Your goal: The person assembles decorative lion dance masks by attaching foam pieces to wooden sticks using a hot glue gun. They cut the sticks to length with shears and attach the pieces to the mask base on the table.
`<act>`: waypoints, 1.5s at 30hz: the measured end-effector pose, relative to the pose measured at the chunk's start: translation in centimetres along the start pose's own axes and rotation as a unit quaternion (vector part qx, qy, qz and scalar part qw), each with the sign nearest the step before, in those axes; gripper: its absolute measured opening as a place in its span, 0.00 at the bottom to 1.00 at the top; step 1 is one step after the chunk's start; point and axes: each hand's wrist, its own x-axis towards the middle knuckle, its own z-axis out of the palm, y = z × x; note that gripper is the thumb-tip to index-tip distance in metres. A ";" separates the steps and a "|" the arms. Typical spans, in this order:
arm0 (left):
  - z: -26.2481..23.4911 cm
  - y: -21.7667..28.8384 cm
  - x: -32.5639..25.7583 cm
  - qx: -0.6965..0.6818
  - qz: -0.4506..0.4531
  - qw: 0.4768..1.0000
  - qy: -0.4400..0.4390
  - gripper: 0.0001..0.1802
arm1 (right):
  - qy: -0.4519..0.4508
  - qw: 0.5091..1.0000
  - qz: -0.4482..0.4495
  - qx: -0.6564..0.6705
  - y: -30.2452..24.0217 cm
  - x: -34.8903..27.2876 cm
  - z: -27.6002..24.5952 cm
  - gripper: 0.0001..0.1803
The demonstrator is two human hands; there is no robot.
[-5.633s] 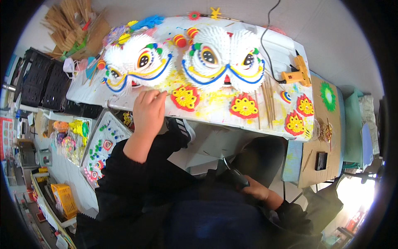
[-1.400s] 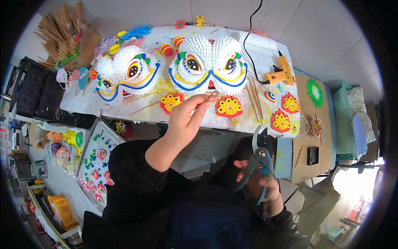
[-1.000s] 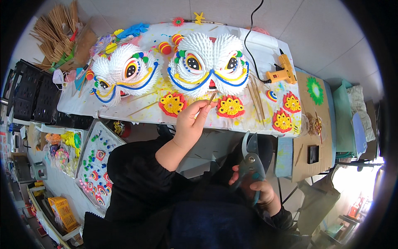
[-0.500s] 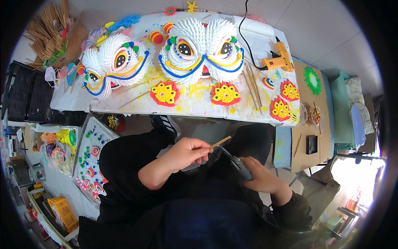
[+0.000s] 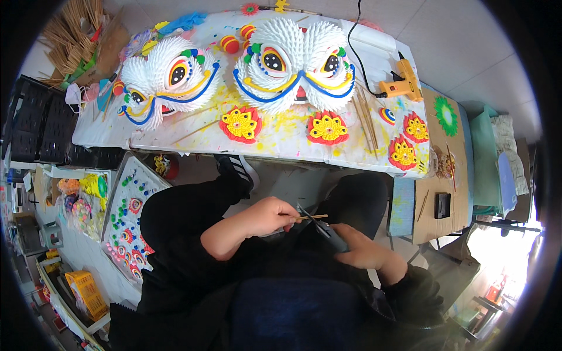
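Observation:
Over my lap, my left hand (image 5: 270, 215) pinches a short bamboo stick (image 5: 319, 216) between thumb and fingers, its free end pointing right. My right hand (image 5: 362, 245) is wrapped around the dark grey handle of a pair of scissors (image 5: 329, 234). The metal blades are parted, and the stick lies across them close to my left fingertips. My fingers hide part of the handles.
Ahead stands a table (image 5: 275, 153) with two white lion heads (image 5: 295, 64), red-and-yellow ornaments (image 5: 328, 127), thin sticks (image 5: 366, 126) and a yellow glue gun (image 5: 404, 85). A tray of small coloured pieces (image 5: 130, 219) lies left; cardboard (image 5: 430, 213) lies right.
The scissors have moved up and left, so their blades now straddle the stick. The stick has turned from slanting upward to nearly level. The whole view has shifted slightly.

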 end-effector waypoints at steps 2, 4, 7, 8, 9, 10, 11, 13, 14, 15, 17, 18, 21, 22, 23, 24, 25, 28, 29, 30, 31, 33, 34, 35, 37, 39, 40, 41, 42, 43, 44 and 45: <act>-0.1 -1.3 0.9 0.017 -0.002 1.000 -0.017 0.09 | -0.003 1.000 0.028 -0.009 0.6 0.3 0.6 0.35; 0.1 -2.9 2.1 0.013 -0.011 0.999 -0.038 0.09 | -0.038 0.998 0.054 0.025 1.3 0.9 1.0 0.34; 0.7 -5.8 3.9 -0.004 -0.040 0.996 -0.075 0.09 | -0.083 0.985 0.140 0.063 2.6 1.8 1.8 0.32; 0.9 -6.7 4.4 -0.004 -0.051 0.995 -0.090 0.10 | -0.098 0.976 0.178 0.073 3.0 2.0 2.1 0.32; 0.9 -7.5 4.9 -0.012 -0.067 0.991 -0.111 0.10 | -0.097 0.977 0.174 0.071 3.4 2.4 2.4 0.32; 1.1 -8.3 5.2 -0.033 -0.075 0.990 -0.115 0.10 | -0.100 0.977 0.175 0.067 3.8 2.7 2.8 0.32; 1.2 -9.0 5.4 -0.062 -0.088 0.987 -0.123 0.10 | -0.109 0.976 0.181 0.058 4.2 2.9 3.0 0.32; 1.2 -10.2 5.5 -0.091 -0.106 0.981 -0.132 0.09 | -0.096 0.981 0.165 0.044 4.9 3.3 3.4 0.32; 1.2 -10.6 5.6 -0.093 -0.112 0.980 -0.132 0.09 | -0.089 0.983 0.159 0.027 5.3 3.5 3.6 0.31; 1.2 -10.9 5.6 -0.111 -0.117 0.976 -0.144 0.09 | -0.073 0.985 0.154 0.026 5.6 3.5 3.9 0.32; 0.9 -11.1 5.7 -0.083 -0.118 0.985 -0.095 0.09 | -0.033 0.988 0.152 -0.004 6.1 3.7 4.4 0.32; 0.7 -10.8 5.4 -0.090 -0.132 0.984 -0.082 0.09 | -0.025 0.985 0.166 0.041 6.4 3.7 4.6 0.32; -0.5 -8.6 3.8 0.054 -0.078 0.995 -0.042 0.08 | -0.017 0.977 0.195 0.086 7.3 3.8 4.9 0.31; -0.7 -7.5 2.7 0.083 -0.019 0.996 -0.002 0.08 | -0.027 0.981 0.180 0.069 7.6 3.7 4.9 0.31; -1.2 -6.1 1.4 0.111 0.010 0.993 0.032 0.07 | -0.025 0.987 0.152 0.050 7.8 3.7 4.9 0.30; -1.9 -4.6 -0.3 0.160 0.122 0.968 0.151 0.07 | -0.035 0.981 0.159 0.110 8.0 3.7 4.9 0.29; -2.7 -3.3 -2.2 0.204 0.238 0.911 0.269 0.07 | -0.035 0.973 0.156 0.167 8.2 3.7 4.9 0.29; -7.8 -0.2 -5.6 0.347 0.288 0.721 0.525 0.11 | -0.047 0.949 0.166 0.263 8.7 3.8 4.8 0.27; -9.6 0.5 -6.0 0.366 0.279 0.704 0.541 0.11 | -0.052 0.943 0.170 0.282 8.7 3.9 4.8 0.27; -11.1 0.9 -6.3 0.421 0.258 0.682 0.540 0.11 | -0.052 0.945 0.164 0.277 8.7 4.0 4.8 0.27; -12.2 1.1 -6.3 0.446 0.243 0.674 0.537 0.10 | -0.050 0.948 0.159 0.273 8.7 4.1 4.8 0.27; -13.4 0.9 -5.9 0.484 0.215 0.666 0.526 0.09 | -0.048 0.952 0.151 0.264 8.4 4.2 4.6 0.26; -13.7 0.7 -5.6 0.495 0.202 0.667 0.519 0.09 | -0.049 0.953 0.149 0.259 8.3 4.1 4.6 0.26; -13.9 0.4 -5.4 0.507 0.188 0.668 0.511 0.09 | -0.050 0.955 0.148 0.253 8.1 4.0 4.5 0.26; -14.4 -0.1 -5.0 0.524 0.181 0.647 0.524 0.08 | -0.049 0.945 0.151 0.286 7.8 3.7 4.4 0.27; -14.7 -0.4 -4.8 0.538 0.171 0.625 0.539 0.09 | -0.047 0.940 0.154 0.302 7.8 3.5 4.3 0.27; -15.0 -0.4 -4.7 0.545 0.167 0.612 0.548 0.09 | -0.045 0.940 0.154 0.301 7.8 3.5 4.3 0.27; -15.2 -0.2 -4.6 0.551 0.165 0.599 0.557 0.09 | -0.041 0.943 0.152 0.294 7.9 3.4 4.3 0.27; -15.2 0.1 -4.5 0.548 0.171 0.595 0.562 0.09 | -0.044 0.941 0.144 0.302 8.0 3.4 4.3 0.27; -15.0 0.5 -4.5 0.544 0.179 0.592 0.566 0.10 | -0.047 0.942 0.135 0.304 8.2 3.5 4.3 0.26; -14.7 1.2 -4.3 0.541 0.188 0.589 0.570 0.10 | -0.048 0.942 0.126 0.306 8.4 3.5 4.3 0.26; -14.0 2.1 -4.1 0.538 0.208 0.588 0.567 0.10 | -0.050 0.939 0.115 0.319 8.6 3.5 4.3 0.26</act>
